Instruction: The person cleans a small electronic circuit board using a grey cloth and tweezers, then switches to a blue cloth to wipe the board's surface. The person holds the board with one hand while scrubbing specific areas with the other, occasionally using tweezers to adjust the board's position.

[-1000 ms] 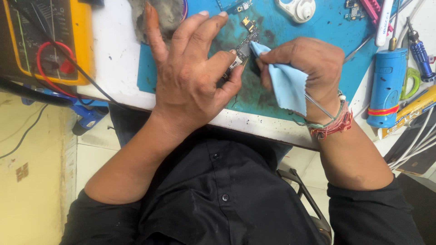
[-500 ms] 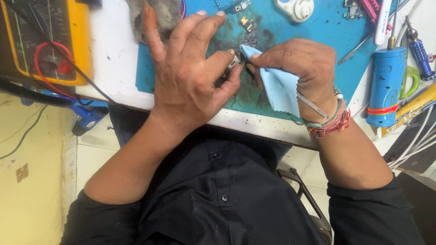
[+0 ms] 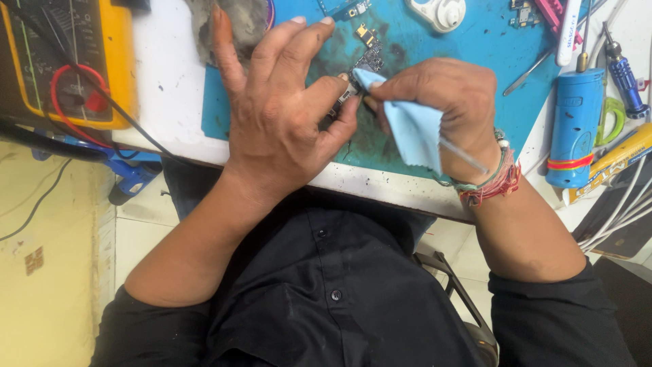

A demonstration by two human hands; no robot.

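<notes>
Both hands crept toward surface's far edge: left hand (image 3: 285,122) fingers pinch small metal part (image 3: 344,97); right hand (image 3: 441,102) fingers grip blue cloth (image 3: 414,132), near edge close.

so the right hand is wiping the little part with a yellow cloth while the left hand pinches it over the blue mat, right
Not quite: the cloth is light blue, not yellow, as the head view shows. The rest holds: the right hand presses it against the small part, which the left hand pinches over the blue mat.
</notes>
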